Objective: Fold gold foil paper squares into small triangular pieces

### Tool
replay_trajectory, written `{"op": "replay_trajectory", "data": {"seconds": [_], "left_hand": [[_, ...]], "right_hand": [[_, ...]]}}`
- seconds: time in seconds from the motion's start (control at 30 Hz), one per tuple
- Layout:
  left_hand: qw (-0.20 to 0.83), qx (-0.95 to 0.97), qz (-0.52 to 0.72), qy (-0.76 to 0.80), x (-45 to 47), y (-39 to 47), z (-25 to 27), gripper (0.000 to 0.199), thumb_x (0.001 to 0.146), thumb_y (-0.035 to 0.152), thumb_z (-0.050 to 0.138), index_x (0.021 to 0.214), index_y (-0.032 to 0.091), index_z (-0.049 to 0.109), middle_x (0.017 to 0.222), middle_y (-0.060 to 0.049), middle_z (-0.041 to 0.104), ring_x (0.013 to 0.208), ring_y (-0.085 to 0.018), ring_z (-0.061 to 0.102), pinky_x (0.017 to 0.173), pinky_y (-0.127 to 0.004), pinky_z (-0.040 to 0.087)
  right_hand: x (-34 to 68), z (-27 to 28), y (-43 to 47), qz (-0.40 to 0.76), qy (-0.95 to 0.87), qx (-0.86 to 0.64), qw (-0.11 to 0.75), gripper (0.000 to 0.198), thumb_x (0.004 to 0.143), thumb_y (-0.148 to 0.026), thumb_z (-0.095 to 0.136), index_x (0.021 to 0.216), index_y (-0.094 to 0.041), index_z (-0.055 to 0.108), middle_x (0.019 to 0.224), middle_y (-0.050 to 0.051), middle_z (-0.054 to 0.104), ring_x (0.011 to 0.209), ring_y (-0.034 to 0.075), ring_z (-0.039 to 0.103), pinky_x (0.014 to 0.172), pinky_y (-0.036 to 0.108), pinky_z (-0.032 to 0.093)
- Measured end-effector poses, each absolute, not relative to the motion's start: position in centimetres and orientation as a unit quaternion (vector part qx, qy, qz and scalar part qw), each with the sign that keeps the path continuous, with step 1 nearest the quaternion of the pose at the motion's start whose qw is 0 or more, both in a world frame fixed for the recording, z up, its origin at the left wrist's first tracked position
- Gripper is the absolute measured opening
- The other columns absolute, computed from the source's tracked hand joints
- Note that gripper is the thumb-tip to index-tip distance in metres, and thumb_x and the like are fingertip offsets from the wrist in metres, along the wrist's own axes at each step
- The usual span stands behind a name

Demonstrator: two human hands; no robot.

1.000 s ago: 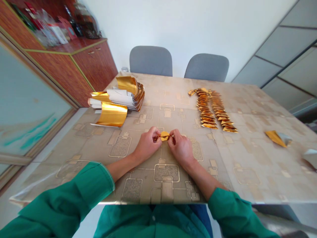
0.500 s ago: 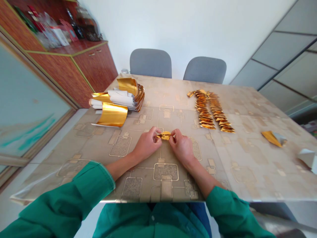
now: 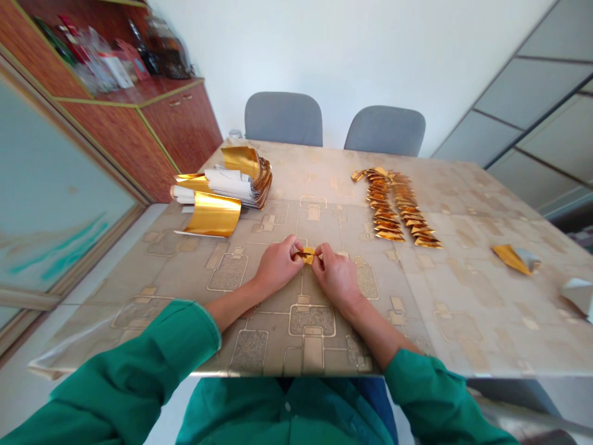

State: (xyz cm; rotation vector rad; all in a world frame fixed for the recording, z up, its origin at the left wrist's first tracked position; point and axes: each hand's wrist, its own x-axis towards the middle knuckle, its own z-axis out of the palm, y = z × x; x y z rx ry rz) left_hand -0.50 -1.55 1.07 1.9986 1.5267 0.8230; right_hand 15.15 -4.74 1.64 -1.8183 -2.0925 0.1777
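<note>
A small folded piece of gold foil paper (image 3: 308, 254) is pinched between both hands, low over the middle of the table near me. My left hand (image 3: 279, 264) grips its left end between thumb and fingers. The right end is in the fingertips of my right hand (image 3: 337, 275). My fingers cover both ends, so only the middle of the fold shows. To the left lies a stack of gold and white paper sheets (image 3: 238, 179), with a curled gold sheet (image 3: 213, 214) in front. Two rows of folded gold paper pieces (image 3: 385, 207) stand to the right.
A patterned cloth covers the table (image 3: 296, 346). At the right are a loose gold and white paper piece (image 3: 513, 258) and a white paper (image 3: 579, 295). Two grey chairs (image 3: 283, 118) stand behind the table, and a wooden cabinet (image 3: 183, 123) at the back left.
My hands have drawn slightly closer together on the folded gold paper, and less of it shows between them. The view has shifted a little; the paper stacks stay put.
</note>
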Motion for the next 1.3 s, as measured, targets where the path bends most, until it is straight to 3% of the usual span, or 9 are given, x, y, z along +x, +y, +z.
{"op": "replay_trajectory", "data": {"seconds": [0.13,0.3,0.43,0.6,0.9,1.1,1.3], "left_hand": [[0.249,0.742,0.306,0.541,-0.7,-1.8,1.1,0.021,0.077,0.016,0.058,0.097,0.020,0.062,0.054,0.008,0.051,0.050,-0.012,0.049,0.054,-0.022,0.032],[0.378,0.701,0.342,0.499,-1.3,-2.0,1.1,0.032,0.089,0.033,0.049,0.116,0.020,0.058,0.060,0.007,0.060,0.045,-0.011,0.055,0.051,-0.020,0.041],[0.399,0.689,0.349,0.494,-1.6,-1.7,0.8,0.032,0.089,0.036,0.048,0.113,0.018,0.060,0.063,0.004,0.063,0.045,-0.010,0.056,0.049,-0.019,0.043],[0.398,0.691,0.349,0.493,-1.7,-1.6,0.5,0.028,0.087,0.036,0.049,0.104,0.018,0.063,0.062,0.003,0.064,0.044,-0.010,0.056,0.046,-0.019,0.042],[0.398,0.687,0.349,0.498,-1.6,-1.5,0.6,0.028,0.085,0.037,0.050,0.098,0.018,0.065,0.062,0.003,0.064,0.043,-0.010,0.055,0.043,-0.019,0.040],[0.403,0.686,0.342,0.500,-1.8,-1.4,0.4,0.028,0.085,0.037,0.050,0.098,0.018,0.065,0.063,0.002,0.063,0.045,-0.010,0.054,0.043,-0.018,0.039],[0.404,0.686,0.332,0.506,-1.8,-1.4,0.5,0.029,0.084,0.038,0.051,0.097,0.017,0.066,0.064,0.001,0.064,0.045,-0.010,0.055,0.043,-0.018,0.039]], "right_hand": [[15.8,1.9,-4.4,0.084,-0.730,-0.649,0.199,0.012,0.095,-0.024,0.047,0.096,-0.022,0.059,0.075,0.002,0.072,0.061,0.016,0.063,0.053,0.024,0.022],[18.4,1.7,-3.3,0.134,-0.701,-0.643,0.276,0.018,0.095,-0.026,0.044,0.098,-0.021,0.061,0.073,0.001,0.068,0.059,0.015,0.059,0.055,0.024,0.029],[22.1,1.7,-2.2,0.148,-0.676,-0.624,0.363,0.024,0.095,-0.033,0.042,0.097,-0.018,0.061,0.073,0.001,0.065,0.060,0.015,0.055,0.058,0.024,0.035],[29.7,1.5,-2.2,0.139,-0.648,-0.640,0.390,0.025,0.090,-0.043,0.048,0.093,-0.020,0.056,0.069,0.001,0.061,0.061,0.015,0.053,0.059,0.025,0.038],[42.8,-0.4,-4.5,0.072,-0.540,-0.764,0.345,0.027,0.082,-0.049,0.055,0.087,-0.022,0.057,0.066,0.002,0.063,0.060,0.018,0.055,0.061,0.030,0.041],[44.4,-0.6,-3.5,-0.017,-0.537,-0.799,0.270,0.017,0.082,-0.034,0.054,0.088,-0.020,0.062,0.073,0.005,0.066,0.069,0.020,0.058,0.070,0.034,0.039],[44.2,-1.0,-3.0,-0.098,-0.536,-0.805,0.235,0.016,0.083,-0.032,0.055,0.086,-0.020,0.065,0.084,0.009,0.069,0.085,0.024,0.058,0.075,0.036,0.035]]}}
